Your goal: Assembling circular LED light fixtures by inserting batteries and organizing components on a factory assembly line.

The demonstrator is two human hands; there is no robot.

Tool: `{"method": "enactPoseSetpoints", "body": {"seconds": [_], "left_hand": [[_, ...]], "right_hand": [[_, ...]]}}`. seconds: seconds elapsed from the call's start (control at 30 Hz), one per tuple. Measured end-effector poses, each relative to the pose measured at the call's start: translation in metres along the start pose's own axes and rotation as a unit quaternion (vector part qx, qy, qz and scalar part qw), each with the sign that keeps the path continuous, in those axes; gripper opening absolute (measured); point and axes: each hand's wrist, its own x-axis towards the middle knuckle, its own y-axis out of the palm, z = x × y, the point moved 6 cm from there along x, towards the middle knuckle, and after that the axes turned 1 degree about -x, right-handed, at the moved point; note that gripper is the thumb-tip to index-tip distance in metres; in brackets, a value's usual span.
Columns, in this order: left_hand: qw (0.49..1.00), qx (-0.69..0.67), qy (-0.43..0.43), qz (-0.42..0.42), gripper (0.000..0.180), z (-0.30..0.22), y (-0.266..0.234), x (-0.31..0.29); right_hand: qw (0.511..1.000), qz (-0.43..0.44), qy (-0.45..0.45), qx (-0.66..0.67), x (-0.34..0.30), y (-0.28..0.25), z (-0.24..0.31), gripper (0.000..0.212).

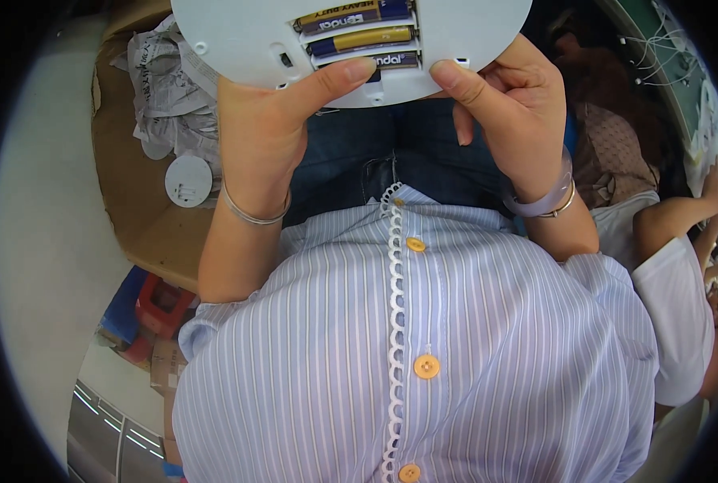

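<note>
Both my hands hold a round white plastic disc-shaped device (238, 40) over my lap, its battery compartment facing me. Three batteries (364, 40) in dark blue and gold lie side by side in the compartment. My left hand (266, 117) grips the left part of the rim, its thumb pressing on the battery nearest me. On the right, my right hand (516, 105) grips the rim with its thumb flat on the casing beside the compartment. Most of my other fingers are hidden behind the device, and its far edge is cut off by the picture's top.
To my left stands a cardboard box (121, 161) with crumpled printed wrappers (170, 80) and a small white disc (188, 181). A red plastic crate (164, 306) is lower left. At right, another person's arm (672, 221) reaches toward a green-edged table (660, 48) with thin white wires.
</note>
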Motion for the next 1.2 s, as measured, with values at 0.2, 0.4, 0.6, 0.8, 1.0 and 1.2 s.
{"method": "enactPoseSetpoints", "body": {"seconds": [0.2, 0.4, 0.6, 0.8, 1.0, 1.2], "left_hand": [[0.987, -0.109, -0.118, 0.012, 0.031, 0.029, 0.001, 0.004], [0.962, -0.060, -0.229, 0.133, 0.049, 0.052, 0.021, -0.012], [0.985, 0.166, -0.028, 0.046, 0.086, 0.070, 0.006, 0.005], [0.945, 0.320, 0.067, -0.025, 0.076, 0.067, 0.025, -0.011], [0.996, 0.020, -0.076, 0.036, 0.050, 0.091, 0.044, -0.027], [0.971, -0.123, -0.193, 0.074, 0.025, 0.099, 0.062, -0.023]], "right_hand": [[0.999, 0.020, 0.039, 0.025, 0.007, -0.010, -0.017, 0.031], [0.968, 0.099, 0.203, 0.112, -0.009, -0.026, -0.044, 0.045], [0.963, -0.075, 0.171, 0.195, -0.042, -0.021, -0.061, 0.043], [0.941, -0.177, 0.132, 0.257, -0.059, -0.023, -0.070, 0.045], [0.914, -0.196, 0.141, 0.325, -0.057, -0.025, -0.078, 0.045], [0.949, -0.176, 0.153, 0.213, -0.063, -0.030, -0.096, 0.047]]}}
